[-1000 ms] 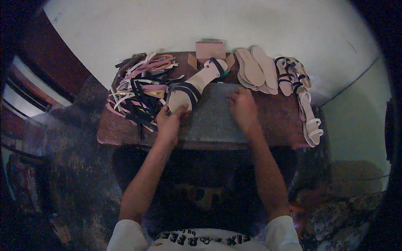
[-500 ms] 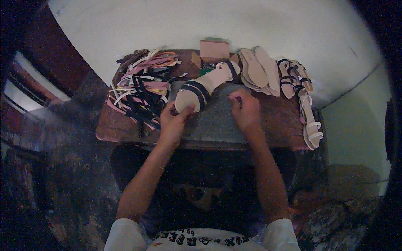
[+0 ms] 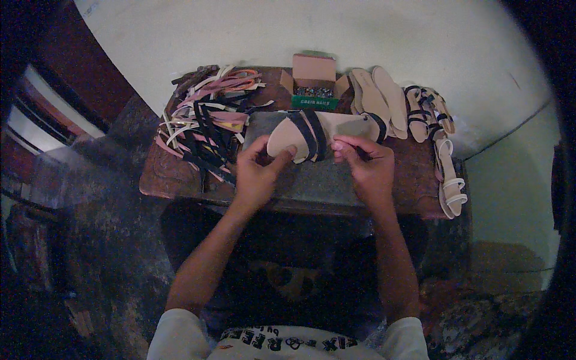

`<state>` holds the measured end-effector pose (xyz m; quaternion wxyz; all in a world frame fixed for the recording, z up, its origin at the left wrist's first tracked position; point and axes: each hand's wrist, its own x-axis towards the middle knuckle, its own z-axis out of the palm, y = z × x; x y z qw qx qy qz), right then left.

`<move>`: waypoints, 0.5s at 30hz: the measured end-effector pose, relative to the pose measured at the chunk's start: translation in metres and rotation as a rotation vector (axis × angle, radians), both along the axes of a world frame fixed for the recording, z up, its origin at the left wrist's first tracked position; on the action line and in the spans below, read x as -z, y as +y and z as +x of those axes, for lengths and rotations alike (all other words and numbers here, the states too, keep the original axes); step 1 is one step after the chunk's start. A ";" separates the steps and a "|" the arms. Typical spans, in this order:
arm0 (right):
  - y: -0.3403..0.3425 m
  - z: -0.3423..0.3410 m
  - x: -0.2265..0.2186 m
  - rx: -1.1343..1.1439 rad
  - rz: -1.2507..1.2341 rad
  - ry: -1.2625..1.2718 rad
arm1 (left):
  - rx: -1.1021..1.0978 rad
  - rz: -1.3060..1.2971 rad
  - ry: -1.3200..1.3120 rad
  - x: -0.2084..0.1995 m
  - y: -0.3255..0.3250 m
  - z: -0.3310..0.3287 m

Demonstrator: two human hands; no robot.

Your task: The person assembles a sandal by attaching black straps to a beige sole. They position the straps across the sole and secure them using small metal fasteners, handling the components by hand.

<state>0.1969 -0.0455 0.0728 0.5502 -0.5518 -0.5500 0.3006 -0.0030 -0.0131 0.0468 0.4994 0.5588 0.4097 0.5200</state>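
Note:
My left hand (image 3: 257,171) grips a beige sandal (image 3: 279,138) by its toe end, thumb on top of the sole. Dark crossed straps span the front of the sandal, and another dark strap loops at its heel end on the right. Close to the sandal's near edge, just right of the front straps, my right hand (image 3: 372,167) is closed with thumb and fingertips pinched. Whatever sits in that pinch is too small to make out. Both hands are over a grey pad (image 3: 312,186) on the wooden table (image 3: 168,174).
Loose straps in black, white and pink form a pile (image 3: 207,120) at the left. Behind the sandal, an open green box (image 3: 315,102) holds small shiny pieces. Beige soles (image 3: 390,99) lie at the back right, beside dark-strapped sandals (image 3: 417,114) and white-strapped sandals (image 3: 453,186).
The sandal has turned, its heel end swinging nearer and to the right, so the green box now shows fully. My right hand has come to the sandal's near edge.

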 end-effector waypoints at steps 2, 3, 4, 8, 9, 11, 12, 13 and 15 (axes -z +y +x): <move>0.001 -0.001 0.000 0.004 0.032 0.024 | 0.006 -0.015 -0.036 0.000 0.000 0.000; 0.001 -0.002 0.001 0.013 0.061 0.000 | -0.004 0.010 -0.026 0.001 0.000 -0.001; 0.000 -0.003 0.000 0.022 0.090 -0.024 | -0.013 0.034 -0.016 0.002 0.001 -0.001; 0.001 -0.004 0.006 0.031 0.101 -0.240 | -0.018 0.033 0.035 -0.001 -0.001 -0.001; 0.001 -0.004 0.010 0.012 0.098 -0.190 | -0.001 0.031 0.023 0.000 -0.002 0.000; 0.004 -0.003 0.022 -0.027 0.093 -0.087 | 0.031 0.026 0.000 0.003 -0.002 0.000; 0.007 -0.001 0.028 -0.065 0.138 -0.141 | 0.039 0.060 0.044 0.003 -0.003 0.000; 0.010 0.004 0.034 -0.103 0.182 -0.196 | 0.047 0.093 0.088 0.001 -0.003 0.001; 0.011 0.006 0.032 -0.193 0.162 -0.227 | 0.058 0.108 0.117 0.002 -0.004 0.000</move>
